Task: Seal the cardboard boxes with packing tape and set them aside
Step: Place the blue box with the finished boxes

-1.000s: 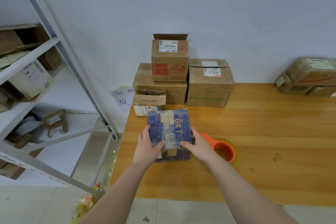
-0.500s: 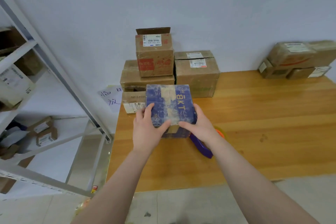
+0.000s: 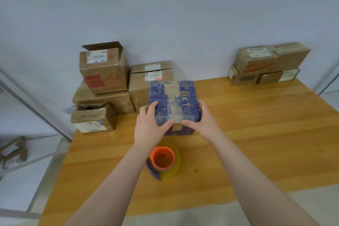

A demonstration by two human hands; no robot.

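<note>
Head view gives me both hands on the blue BKT box (image 3: pixel 174 104), which has a pale tape strip down its lid. My left hand (image 3: pixel 150 124) grasps the near-left corner and my right hand (image 3: pixel 203 121) grasps the near-right corner. The box is over the table (image 3: pixel 256 134); contact I cannot tell. Stacked cardboard boxes (image 3: pixel 104 71) stand at its 10 o'clock, the orange-cored tape roll (image 3: pixel 163 159) lies at 6 o'clock, and taped parcels (image 3: pixel 266 64) sit at 2 o'clock.

Lettered "BKT" in gold on top face of blue box (image 3: pixel 174 102), running from 12 toward 6 o'clock. Shipping labels (image 3: pixel 96 56) on brown boxes (image 3: pixel 110 80) at 10 o'clock: print illegible.
</note>
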